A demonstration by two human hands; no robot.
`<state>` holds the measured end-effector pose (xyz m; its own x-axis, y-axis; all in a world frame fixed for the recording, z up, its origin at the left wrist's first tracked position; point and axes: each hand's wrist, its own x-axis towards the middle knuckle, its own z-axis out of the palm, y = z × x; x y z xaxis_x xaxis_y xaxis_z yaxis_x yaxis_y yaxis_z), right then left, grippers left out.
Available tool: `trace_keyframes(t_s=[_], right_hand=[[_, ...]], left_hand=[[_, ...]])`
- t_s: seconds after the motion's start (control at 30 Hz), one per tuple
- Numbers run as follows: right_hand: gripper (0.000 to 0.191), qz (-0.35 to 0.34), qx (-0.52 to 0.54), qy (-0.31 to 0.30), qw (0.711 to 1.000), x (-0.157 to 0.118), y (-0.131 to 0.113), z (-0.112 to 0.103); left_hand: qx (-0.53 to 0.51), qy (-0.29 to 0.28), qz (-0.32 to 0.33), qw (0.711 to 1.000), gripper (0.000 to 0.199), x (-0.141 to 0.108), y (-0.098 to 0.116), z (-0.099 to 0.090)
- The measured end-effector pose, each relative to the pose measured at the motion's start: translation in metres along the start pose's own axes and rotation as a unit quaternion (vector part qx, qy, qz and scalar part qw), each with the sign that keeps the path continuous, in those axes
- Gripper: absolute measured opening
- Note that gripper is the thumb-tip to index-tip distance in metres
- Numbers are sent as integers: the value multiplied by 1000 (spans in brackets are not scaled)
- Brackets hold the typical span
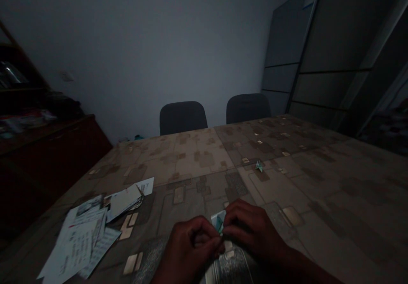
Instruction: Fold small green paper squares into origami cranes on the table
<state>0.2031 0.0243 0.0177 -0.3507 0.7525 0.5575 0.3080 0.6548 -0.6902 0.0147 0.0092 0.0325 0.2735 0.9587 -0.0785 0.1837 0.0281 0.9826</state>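
Observation:
A small green and white piece of paper (218, 221) is pinched between my two hands near the table's front edge. My left hand (193, 248) has its fingers closed at the paper's lower corner. From the right, my right hand (250, 226) grips the paper's side, its fingers bent and covering part of it. Farther back on the table stands a small folded green and white paper piece (259, 166). The lower part of the held paper is hidden by my fingers.
Printed sheets (75, 248) and a stack of small papers (124, 201) lie at the left on the patterned table (191, 165). Two dark chairs (183, 116) stand behind its far edge. A dark red cabinet (54, 152) is at the left.

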Motion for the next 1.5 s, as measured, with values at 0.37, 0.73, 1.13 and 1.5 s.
trace_keyframes(t_s=[0.37, 0.73, 1.13, 1.5], right_hand=[[14, -40, -55, -225, 972, -11, 22, 10], [15, -168, -208, -232, 935, -6, 8, 5], [19, -26, -131, -261, 956, -1, 10, 5], [16, -22, -130, -314, 940, 8, 2, -1]], left_hand=[[424, -151, 451, 771, 33, -14, -27, -56], [459, -162, 452, 748, 34, -14, -33, -51], [468, -156, 421, 761, 29, -17, -34, -43], [475, -162, 394, 770, 42, -25, -39, -43]])
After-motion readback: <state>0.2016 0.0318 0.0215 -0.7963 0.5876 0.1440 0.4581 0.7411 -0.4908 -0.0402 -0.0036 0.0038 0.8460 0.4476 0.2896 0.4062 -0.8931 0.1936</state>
